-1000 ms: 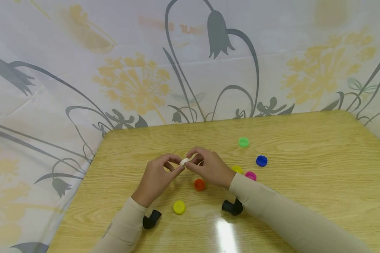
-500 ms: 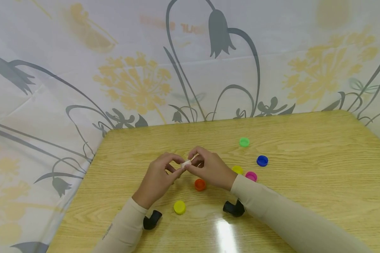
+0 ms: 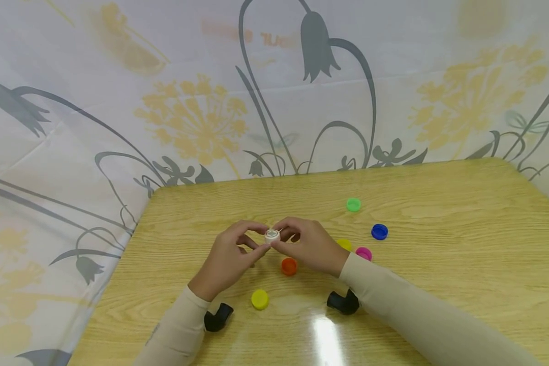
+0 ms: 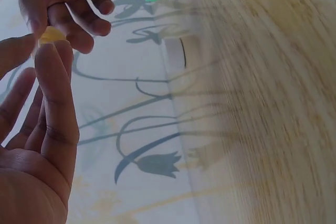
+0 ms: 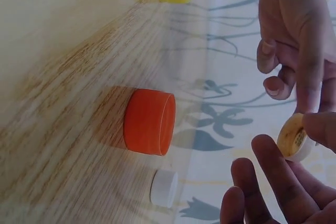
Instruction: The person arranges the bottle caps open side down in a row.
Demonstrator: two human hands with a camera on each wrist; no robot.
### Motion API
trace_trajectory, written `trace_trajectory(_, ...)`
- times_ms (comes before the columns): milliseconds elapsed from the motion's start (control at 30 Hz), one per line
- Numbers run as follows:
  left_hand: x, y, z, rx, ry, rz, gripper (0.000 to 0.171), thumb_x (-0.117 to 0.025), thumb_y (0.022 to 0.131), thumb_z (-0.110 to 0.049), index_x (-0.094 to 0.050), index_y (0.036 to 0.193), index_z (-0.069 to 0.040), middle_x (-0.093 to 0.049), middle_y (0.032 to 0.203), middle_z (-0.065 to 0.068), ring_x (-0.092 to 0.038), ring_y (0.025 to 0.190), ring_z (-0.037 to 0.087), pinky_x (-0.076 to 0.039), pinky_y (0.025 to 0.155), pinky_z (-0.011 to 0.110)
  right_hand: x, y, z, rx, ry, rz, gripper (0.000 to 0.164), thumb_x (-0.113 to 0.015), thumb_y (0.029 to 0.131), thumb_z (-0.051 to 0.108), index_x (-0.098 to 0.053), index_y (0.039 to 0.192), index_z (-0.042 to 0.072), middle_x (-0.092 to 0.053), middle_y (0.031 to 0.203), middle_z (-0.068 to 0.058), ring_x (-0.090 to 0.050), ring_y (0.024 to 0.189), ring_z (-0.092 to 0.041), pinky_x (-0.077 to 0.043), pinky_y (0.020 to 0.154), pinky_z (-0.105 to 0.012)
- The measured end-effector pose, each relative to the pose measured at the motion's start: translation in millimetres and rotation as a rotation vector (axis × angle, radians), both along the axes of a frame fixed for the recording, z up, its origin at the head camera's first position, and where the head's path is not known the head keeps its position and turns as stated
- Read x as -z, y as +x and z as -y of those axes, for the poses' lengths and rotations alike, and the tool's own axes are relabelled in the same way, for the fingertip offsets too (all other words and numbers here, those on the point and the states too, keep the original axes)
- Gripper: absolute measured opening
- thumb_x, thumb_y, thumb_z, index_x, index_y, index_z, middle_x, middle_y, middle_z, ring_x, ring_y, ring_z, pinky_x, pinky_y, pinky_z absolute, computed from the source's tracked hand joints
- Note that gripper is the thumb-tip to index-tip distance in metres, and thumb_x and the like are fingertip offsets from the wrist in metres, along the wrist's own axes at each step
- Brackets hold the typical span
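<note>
A small white bottle cap [image 3: 272, 236] is held above the table between both hands. Its round face, with a dark pattern inside the rim, shows in the head view; in the right wrist view the cap [image 5: 293, 139] looks yellowish inside. My left hand [image 3: 229, 256] pinches its left side between thumb and forefinger. From the right, my right hand [image 3: 312, 245] pinches the same cap with thumb and fingertips. Beneath the hands, an orange cap [image 3: 289, 266] lies on the table. Another white cap [image 5: 164, 188] stands near it in the right wrist view, hidden from the head view.
On the wooden table [image 3: 439, 218] lie a green cap [image 3: 354, 205], a blue cap [image 3: 379, 232], a pink cap [image 3: 363, 253] and two yellow ones, the nearer yellow cap [image 3: 260, 299] in front. Black elbow-shaped pieces, the left piece [image 3: 218, 317] and right piece [image 3: 343, 302], sit by the forearms.
The white cap has turned between the fingers, from showing its side to showing its patterned round face. Both hands stay nearly in place; the right has shifted slightly rightward.
</note>
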State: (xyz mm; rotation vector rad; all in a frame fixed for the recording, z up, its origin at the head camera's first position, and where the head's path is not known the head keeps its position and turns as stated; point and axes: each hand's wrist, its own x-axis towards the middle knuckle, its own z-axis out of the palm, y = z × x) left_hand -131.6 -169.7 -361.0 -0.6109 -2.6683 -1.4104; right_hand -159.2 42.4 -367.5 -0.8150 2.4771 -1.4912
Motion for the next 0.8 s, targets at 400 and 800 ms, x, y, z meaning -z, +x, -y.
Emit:
trace_trajectory(400,-6.4,3.0,2.5,0.024,-0.042,0.116,0.026,-0.077,0.088,-0.032,-0.072,0.113,-0.026,-0.073,0.105,-0.006,-0.069,0.076,0.011,-0.057,0.057,0.03,-4.4,12.4,-9.0,-0.042,0.012,-0.121,0.023,-0.071,0.094,0.025,-0.067,0.114,0.016,-0.075,0.101,0.006,-0.068,0.093,-0.007,-0.053,0.088,-0.036)
trace_trajectory(800,-15.4,7.3,6.4,0.216,-0.147,0.149,0.024,-0.079,0.086,-0.034,-0.072,0.108,-0.026,-0.072,0.099,-0.011,-0.066,0.076,0.007,-0.055,0.064,0.027,-1.6,37.0,-16.2,-0.054,0.027,-0.103,0.026,-0.077,0.089,0.02,-0.069,0.113,0.015,-0.075,0.101,0.007,-0.069,0.093,-0.009,-0.056,0.085,-0.034)
